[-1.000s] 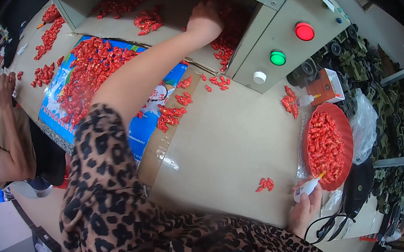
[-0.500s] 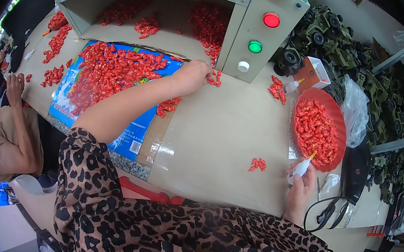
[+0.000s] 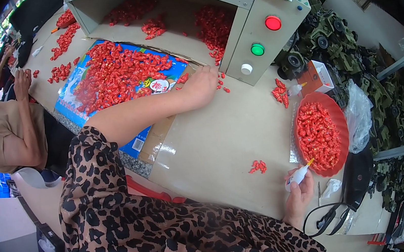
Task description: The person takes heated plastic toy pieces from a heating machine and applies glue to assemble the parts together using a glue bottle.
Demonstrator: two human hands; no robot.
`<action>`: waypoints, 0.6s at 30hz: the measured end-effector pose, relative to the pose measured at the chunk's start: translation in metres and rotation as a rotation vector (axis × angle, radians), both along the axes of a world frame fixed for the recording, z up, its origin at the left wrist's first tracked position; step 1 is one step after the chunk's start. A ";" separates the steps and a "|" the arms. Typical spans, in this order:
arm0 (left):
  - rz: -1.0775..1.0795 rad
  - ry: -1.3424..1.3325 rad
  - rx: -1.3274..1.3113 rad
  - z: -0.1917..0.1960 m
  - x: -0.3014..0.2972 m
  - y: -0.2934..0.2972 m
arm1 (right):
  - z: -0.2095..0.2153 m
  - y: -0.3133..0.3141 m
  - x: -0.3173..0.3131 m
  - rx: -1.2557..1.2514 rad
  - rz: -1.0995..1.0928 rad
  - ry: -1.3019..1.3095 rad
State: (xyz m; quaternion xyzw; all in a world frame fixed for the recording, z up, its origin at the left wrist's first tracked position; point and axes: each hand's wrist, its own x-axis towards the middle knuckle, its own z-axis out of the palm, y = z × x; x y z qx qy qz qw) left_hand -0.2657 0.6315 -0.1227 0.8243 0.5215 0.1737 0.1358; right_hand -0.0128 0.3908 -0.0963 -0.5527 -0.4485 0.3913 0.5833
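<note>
My left hand (image 3: 202, 86) reaches across to the bench in front of the machine's opening, back of the hand up and fingers curled under. Whatever it may hold is hidden beneath it. A few small red plastic pieces (image 3: 223, 83) lie just right of its fingers. In my right hand (image 3: 299, 196), at the lower right, a white glue bottle (image 3: 296, 178) with a yellow nozzle points up toward the red bowl (image 3: 344, 132). Glossy red pieces (image 3: 319, 133) fill that bowl. Between the hands, a small cluster of red pieces (image 3: 257, 166) rests on the bench.
A grey machine (image 3: 250, 28) with coloured buttons stands at the back, red pieces inside. Many more cover a blue printed sheet (image 3: 68, 100) at left. An orange-white box (image 3: 319, 76), a second glue bottle (image 3: 295, 89) and a plastic bag (image 3: 360, 115) sit right. Another person (image 3: 11, 130) sits left.
My left hand has shifted slightly down from the machine's edge, its fingers more hidden now. The red pieces beside it lie more scattered. My right hand keeps the glue bottle, tilted a little differently.
</note>
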 end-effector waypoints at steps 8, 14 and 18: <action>-0.091 0.189 0.107 -0.003 0.014 0.000 | 0.002 -0.002 -0.003 -0.020 -0.003 0.020; -0.157 -0.217 -0.061 -0.008 -0.011 0.011 | 0.000 0.007 0.003 -0.031 0.013 0.001; -0.076 -0.207 -0.053 -0.004 0.004 0.007 | 0.000 0.009 0.007 -0.025 0.023 0.001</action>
